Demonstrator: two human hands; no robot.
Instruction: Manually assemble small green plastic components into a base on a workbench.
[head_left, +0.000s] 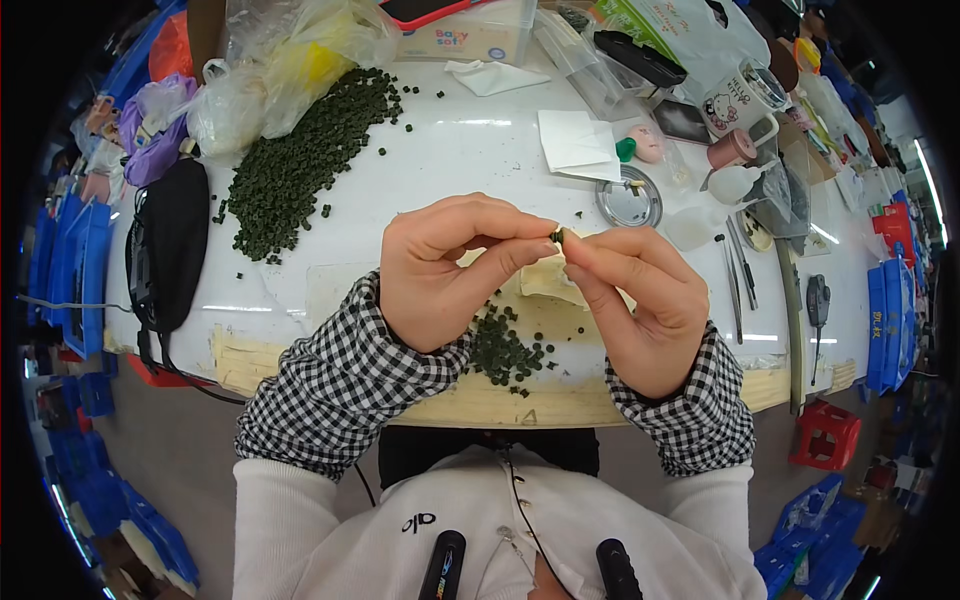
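White table, curved by the lens, spread across the upper half of the view under everything else. Black pouch with a cord lay at its left edge. Large heap of dark green pellets stretched from clear plastic bags at the top left down toward the centre. Tissue box stood at the far edge, with folded white paper to its right and a round metal lid just below that paper. Printed mug stood at the upper right; tweezers lay well to the right of the hands. Left hand, in a checked sleeve, was raised over the table's near edge, thumb and forefinger closed narrowly on a single green pellet. Right hand, also in a checked sleeve, met it from the other side, fingertips pinched on the same pellet, other fingers curled in. Smaller pile of green pellets lay on the table below and between the two hands, close to the front edge. Held pellet stood at the meeting point of both hands, above the table surface, largely hidden by the fingertips.
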